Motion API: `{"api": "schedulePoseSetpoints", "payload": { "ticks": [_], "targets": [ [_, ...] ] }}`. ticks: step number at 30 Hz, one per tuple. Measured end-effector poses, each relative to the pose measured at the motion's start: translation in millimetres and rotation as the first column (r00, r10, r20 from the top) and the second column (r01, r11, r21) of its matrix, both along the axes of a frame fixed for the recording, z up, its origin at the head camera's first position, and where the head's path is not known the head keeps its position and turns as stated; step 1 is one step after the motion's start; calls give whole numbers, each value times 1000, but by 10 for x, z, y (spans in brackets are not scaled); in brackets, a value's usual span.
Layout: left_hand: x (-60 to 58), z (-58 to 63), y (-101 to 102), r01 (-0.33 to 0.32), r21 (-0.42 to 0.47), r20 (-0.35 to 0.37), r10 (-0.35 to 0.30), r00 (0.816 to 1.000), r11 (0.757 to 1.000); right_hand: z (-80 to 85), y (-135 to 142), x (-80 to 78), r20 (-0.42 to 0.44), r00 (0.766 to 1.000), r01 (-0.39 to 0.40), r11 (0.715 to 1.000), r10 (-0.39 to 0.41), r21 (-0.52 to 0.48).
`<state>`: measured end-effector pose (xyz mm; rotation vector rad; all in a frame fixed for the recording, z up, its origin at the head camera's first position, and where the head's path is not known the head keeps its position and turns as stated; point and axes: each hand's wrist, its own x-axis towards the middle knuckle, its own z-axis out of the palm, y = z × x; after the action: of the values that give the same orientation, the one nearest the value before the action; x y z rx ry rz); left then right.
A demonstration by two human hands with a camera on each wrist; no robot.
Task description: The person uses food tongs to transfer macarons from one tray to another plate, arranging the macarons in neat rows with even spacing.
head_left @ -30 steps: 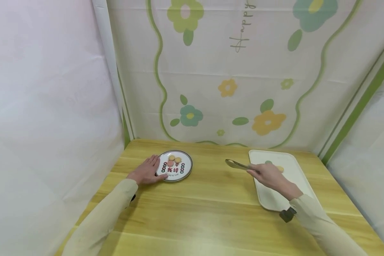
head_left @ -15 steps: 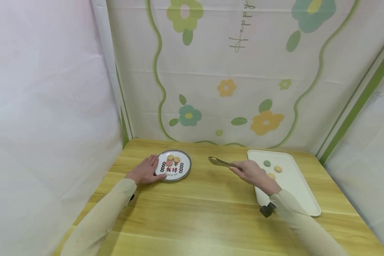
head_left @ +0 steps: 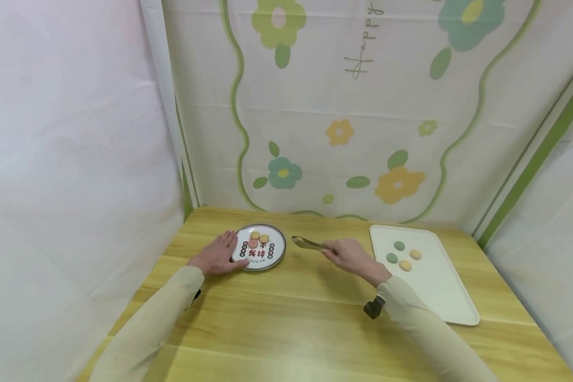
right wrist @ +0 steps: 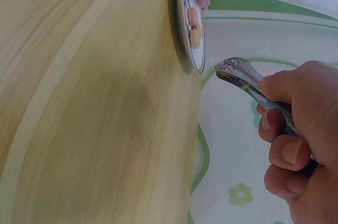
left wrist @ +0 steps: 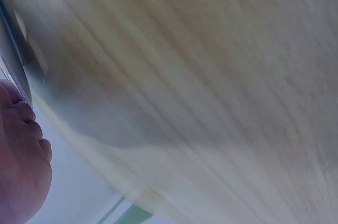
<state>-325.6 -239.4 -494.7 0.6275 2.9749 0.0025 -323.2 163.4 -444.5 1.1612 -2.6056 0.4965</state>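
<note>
1. The person's left hand lies with its fingers extended over the left rim of a round white plate, thumb spread apart along the near edge.
2. On that dark-rimmed plate, a pink macaron and two yellow macarons sit close together, just above some red lettering.
3. The right hand has its fingers curled round the handle of metal serving tongs, gripping them above the table.
4. The tongs' perforated tips point at the plate, just beside its right edge and raised; a yellowish sliver shows between them, though I can't tell what it is.
5. Behind the right forearm is a white rectangular tray bearing two green macarons and two more yellow macarons, grouped toward its far end.
6. Plate and tray are well apart on the wood-grained table; a flowered cloth lettered "Happy" hangs behind.
</note>
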Motion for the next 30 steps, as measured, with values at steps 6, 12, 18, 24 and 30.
{"api": "schedulePoseSetpoints", "payload": {
  "ticks": [6, 12, 18, 24, 30],
  "targets": [
    [-24, -8, -12, 0, -12, -12, 0, 1000, 1000, 9, -155, -64, 53, 999, -5, 1000, 4, 20],
    [-28, -8, -2, 5, -9, -14, -5, 1000, 1000, -20, -315, -113, 75, 997, -21, 1000, 19, 17],
    [-31, 0, -9, 1, -13, -3, -1, 1000, 1000, -72, -468, -185, 80, 997, -19, 999, 15, 41],
    [-53, -8, -18, 14, -3, -32, -14, 999, 1000, -102, -565, -225, 90, 996, -15, 999, 11, 48],
    [-55, -24, -21, 23, -2, -26, -23, 999, 1000, -151, -655, -242, 74, 997, -30, 997, 25, 70]
  ]
}}
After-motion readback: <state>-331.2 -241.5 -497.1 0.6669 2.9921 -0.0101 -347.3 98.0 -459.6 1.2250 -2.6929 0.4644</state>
